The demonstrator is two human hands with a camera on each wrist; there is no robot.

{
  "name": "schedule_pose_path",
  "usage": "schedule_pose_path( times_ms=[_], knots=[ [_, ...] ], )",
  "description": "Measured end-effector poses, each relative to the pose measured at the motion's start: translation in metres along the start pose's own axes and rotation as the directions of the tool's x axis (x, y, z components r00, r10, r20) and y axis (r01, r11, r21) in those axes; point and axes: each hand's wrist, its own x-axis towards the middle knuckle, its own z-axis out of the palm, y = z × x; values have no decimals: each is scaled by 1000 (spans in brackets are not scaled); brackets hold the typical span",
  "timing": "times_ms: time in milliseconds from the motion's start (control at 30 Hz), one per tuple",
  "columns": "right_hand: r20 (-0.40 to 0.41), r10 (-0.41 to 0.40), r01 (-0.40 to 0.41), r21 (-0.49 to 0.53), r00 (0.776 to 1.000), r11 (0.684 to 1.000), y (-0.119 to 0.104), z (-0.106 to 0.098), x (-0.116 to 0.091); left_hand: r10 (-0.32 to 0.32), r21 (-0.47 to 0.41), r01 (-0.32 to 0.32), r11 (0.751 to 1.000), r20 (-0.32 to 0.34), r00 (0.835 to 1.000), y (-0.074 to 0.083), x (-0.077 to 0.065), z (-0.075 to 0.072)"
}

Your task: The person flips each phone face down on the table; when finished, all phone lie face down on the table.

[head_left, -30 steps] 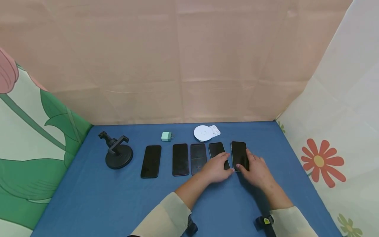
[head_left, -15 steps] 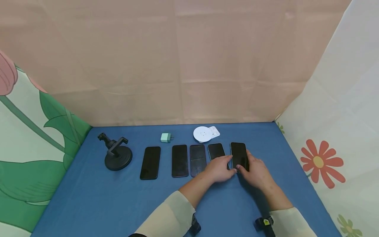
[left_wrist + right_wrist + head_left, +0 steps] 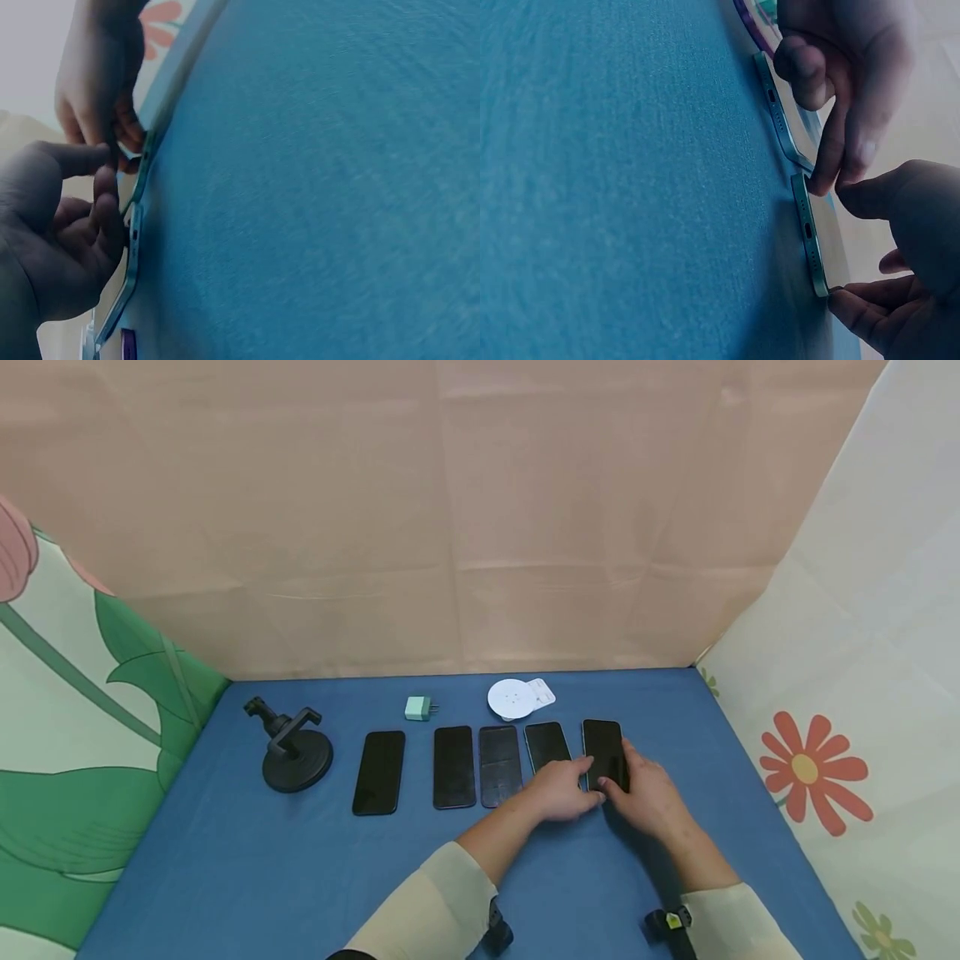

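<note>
My right hand (image 3: 654,795) holds the rightmost smartphone (image 3: 603,745) near its lower end, thumb on the near left part and fingers along the right edge. The phone lies face up on the blue cloth. From the left, my left hand (image 3: 557,791) reaches across the lower part of the neighbouring smartphone (image 3: 546,742). In the right wrist view, extended fingertips of the left hand (image 3: 851,75) meet the held phone (image 3: 808,232) at its left corner, close to the right thumb. The left wrist view shows both hands close together above the two phone edges.
Further left in the row lie a purple-edged phone (image 3: 500,766), a black phone (image 3: 454,767) and another black phone (image 3: 378,772). Behind them are a white disc (image 3: 512,699) and a pale green charger plug (image 3: 418,708). A black suction-base phone stand (image 3: 297,760) is at far left.
My left hand has shifted slightly right, from over the second phone from the right to the rightmost phone's left edge. The right hand stays at the same phone. The head view tilts a little.
</note>
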Motion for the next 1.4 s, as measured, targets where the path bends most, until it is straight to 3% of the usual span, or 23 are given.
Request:
schedule_pose_path(
  times_ms=[100, 300, 567, 733, 933, 1267, 1400],
  knots=[
    [-5, -10, 10, 9, 1000, 1000, 2, 0, 1, -14, -197, 25, 980, 59, 998, -2, -1, -3],
    [-8, -4, 4, 21, 1000, 1000, 6, 0, 3, -18, -456, 63, 888, 102, 995, -8, -2, -5],
    [7, 25, -25, 77, 1000, 997, 8, -2, 5, -12, -618, 80, 782, 114, 993, -10, -2, -4],
    [30, 40, -42, 89, 999, 995, 10, -4, 5, -4, -668, 80, 740, 115, 993, -9, -3, -6],
    [55, 38, -43, 107, 998, 993, 10, -6, 6, 13, -700, 68, 711, 110, 994, -6, -7, -9],
    [97, 43, -54, 108, 994, 993, 9, -8, 9, 56, -684, 24, 729, 94, 994, -2, -10, -15],
    [111, 33, -47, 124, 993, 991, 9, -8, 10, 51, -693, 34, 720, 102, 994, 0, -11, -18]
  ],
)
